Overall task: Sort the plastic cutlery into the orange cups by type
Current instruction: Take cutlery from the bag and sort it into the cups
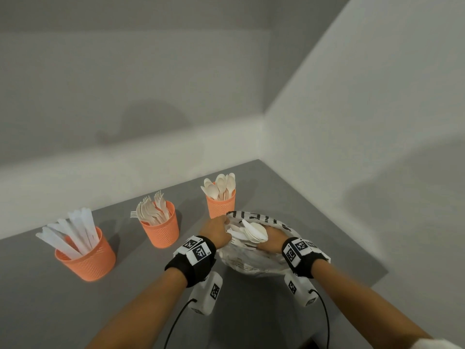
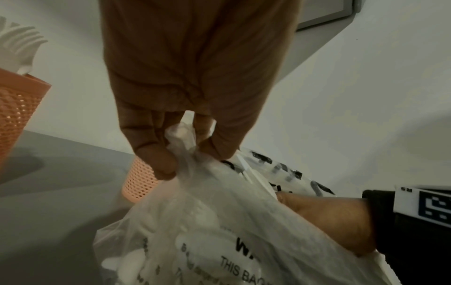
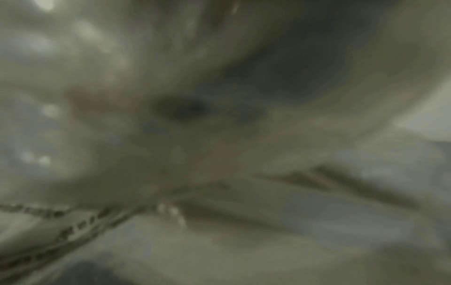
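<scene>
Three orange cups stand on the grey table: one with knives (image 1: 85, 255) at the left, one with forks (image 1: 161, 227) in the middle, one with spoons (image 1: 221, 205) at the right. In front of the spoon cup lies a white plastic bag (image 1: 251, 263) with loose cutlery inside. My left hand (image 1: 224, 224) pinches the bag's rim, seen close in the left wrist view as my left hand (image 2: 186, 154) bunching the film. My right hand (image 1: 265, 236) reaches into the bag's mouth and holds a stack of white spoons (image 1: 255, 231). The right wrist view is a blur of bag film.
The table (image 1: 37, 298) ends at a wall (image 1: 352, 147) on the right and behind the cups. The spoon cup (image 2: 140, 179) stands just behind the bag (image 2: 219, 231); the fork cup (image 2: 17, 108) is off to the left. Cables run from both wrist cameras.
</scene>
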Available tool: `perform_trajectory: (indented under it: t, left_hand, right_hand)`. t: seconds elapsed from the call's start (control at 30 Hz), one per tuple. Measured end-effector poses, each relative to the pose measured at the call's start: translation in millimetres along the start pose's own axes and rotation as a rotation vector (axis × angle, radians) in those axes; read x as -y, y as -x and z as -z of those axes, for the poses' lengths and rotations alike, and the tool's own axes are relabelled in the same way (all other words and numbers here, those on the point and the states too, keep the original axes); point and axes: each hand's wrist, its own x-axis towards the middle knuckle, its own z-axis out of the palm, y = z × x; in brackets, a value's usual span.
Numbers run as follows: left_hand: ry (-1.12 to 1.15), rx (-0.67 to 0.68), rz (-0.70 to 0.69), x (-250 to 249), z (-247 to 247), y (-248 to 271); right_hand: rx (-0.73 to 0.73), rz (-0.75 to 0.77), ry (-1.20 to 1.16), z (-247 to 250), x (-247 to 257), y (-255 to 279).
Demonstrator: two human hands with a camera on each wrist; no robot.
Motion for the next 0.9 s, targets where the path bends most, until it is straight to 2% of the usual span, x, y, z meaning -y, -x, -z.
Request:
perform_trajectory:
  t: [0.1,0.2,0.37,0.47,0.63,0.77,0.83,0.9]
  left_hand:
    - [-0.016,-0.009,0.014,-4,0,2]
    - [0.023,0.03,0.025,-9,1,5]
    - [0.326,0.143,0.044,-10,3,7]
    - [0.455,0.14,0.045,-7,2,10]
    - [0.533,0.071,0.083,-5,-5,5]
    - [0.626,0.109,0.109,-5,-7,7]
    - [0.56,0.053,0.061,-2,-3,10]
    - [0.572,-0.11,0.017,3,5,11]
  right_hand:
    - [0.017,0.038,-0.056,1,1,2]
    - [0.034,-0.025,-0.179,1,-1,3]
    - [-0.033,-0.036,-0.268,-5,3,0]
    - [-0.062,0.01,-0.272,-5,10,-1]
    - [-0.097,0.048,-0.434,13,21,1]
    - [-0.151,0.07,-0.557,36,35,1]
    - [-0.19,0.089,-0.66,48,46,0]
    - [-0.239,0.113,-0.798,55,59,-4]
